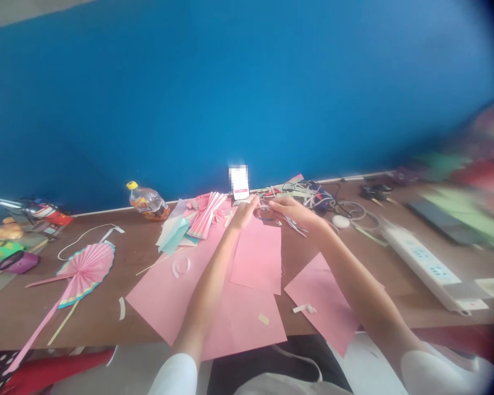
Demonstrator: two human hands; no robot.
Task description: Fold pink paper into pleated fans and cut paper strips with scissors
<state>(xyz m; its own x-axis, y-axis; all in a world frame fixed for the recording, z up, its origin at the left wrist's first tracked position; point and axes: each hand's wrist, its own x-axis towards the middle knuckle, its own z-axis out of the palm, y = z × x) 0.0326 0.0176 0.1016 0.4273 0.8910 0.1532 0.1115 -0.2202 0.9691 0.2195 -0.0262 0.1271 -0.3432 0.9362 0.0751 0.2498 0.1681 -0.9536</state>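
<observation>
Both arms reach forward over pink paper sheets (257,258) toward the back of the table. My left hand (246,213) is closed, its fingertips near the foot of a lit phone (241,184) that stands against the wall. Beside it, my right hand (294,209) is closed too, fingers pointing left. A small, pale, ring-like thing (265,208) shows between the hands, too blurred to name. Below my right hand lie thin, shiny strips (295,226). Left of my left hand is a pleated pink paper fan (206,214) on pale and turquoise sheets (175,237).
At left lie a finished-looking pink fan (86,266) and a purple cup-like thing (20,262); a drink bottle (148,203) leans nearby. Paper scraps and cables (308,192) heap at the back. A white power strip (424,266) lies at right. The blue wall (247,99) bounds the table.
</observation>
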